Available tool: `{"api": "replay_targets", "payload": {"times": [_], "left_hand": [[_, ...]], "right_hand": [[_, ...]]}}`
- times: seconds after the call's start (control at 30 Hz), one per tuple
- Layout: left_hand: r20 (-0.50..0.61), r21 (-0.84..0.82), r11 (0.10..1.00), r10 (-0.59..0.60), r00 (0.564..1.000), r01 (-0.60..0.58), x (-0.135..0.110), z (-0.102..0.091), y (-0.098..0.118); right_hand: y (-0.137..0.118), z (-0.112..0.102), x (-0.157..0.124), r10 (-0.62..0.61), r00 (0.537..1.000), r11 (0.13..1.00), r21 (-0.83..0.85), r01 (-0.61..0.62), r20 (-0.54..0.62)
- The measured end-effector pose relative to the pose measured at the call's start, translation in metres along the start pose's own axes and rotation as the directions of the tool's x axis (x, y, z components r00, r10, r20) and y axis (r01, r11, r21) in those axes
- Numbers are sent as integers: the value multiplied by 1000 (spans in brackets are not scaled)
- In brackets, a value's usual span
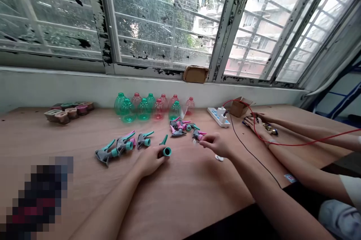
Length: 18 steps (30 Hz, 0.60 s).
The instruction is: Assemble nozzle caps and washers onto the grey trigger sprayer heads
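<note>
My left hand (150,161) grips a grey sprayer head with a teal trigger (164,146), its teal collar sticking out past my fingers. My right hand (216,145) is a little to the right, its fingertips beside a grey and pink sprayer head (198,135). A small pale piece shows at those fingertips, too small to name. Several finished grey and teal sprayer heads (121,146) lie left of my left hand. A heap of pink and teal sprayer parts (178,127) lies between my hands and the bottles. A small white disc (219,158) rests just below my right hand.
Green and pink plastic bottles (143,108) stand in rows along the wall. A co-worker's hands (255,124) work among red and black cables beside a power strip (218,116) and cardboard box (238,107). Small pots (67,112) sit far left; a pixelated blur (36,198) covers the near left.
</note>
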<state>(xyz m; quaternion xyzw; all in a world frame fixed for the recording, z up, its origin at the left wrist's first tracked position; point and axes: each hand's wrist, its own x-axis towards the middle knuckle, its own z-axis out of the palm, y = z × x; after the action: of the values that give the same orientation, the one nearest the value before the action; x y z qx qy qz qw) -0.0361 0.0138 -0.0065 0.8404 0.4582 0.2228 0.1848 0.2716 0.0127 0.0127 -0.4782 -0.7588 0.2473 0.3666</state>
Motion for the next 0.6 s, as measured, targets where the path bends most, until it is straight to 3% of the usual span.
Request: {"api": "replay_targets", "payload": {"times": [0.17, 0.3, 0.43, 0.6], "left_hand": [[-4, 3, 1000, 4, 1000, -4, -1, -1, 1], [6, 24, 1000, 0, 1000, 0, 0, -2, 2], [7, 23, 1000, -11, 1000, 11, 0, -4, 4], [12, 19, 1000, 1, 1000, -1, -2, -6, 6]], "right_hand": [[6, -62, -29, 107, 991, 925, -374, -70, 81], [4, -95, -36, 136, 983, 665, -747, 4, 127], [-2, -95, -37, 179, 957, 437, -890, 130, 228], [-9, -74, -36, 214, 922, 387, -894, 224, 323]]}}
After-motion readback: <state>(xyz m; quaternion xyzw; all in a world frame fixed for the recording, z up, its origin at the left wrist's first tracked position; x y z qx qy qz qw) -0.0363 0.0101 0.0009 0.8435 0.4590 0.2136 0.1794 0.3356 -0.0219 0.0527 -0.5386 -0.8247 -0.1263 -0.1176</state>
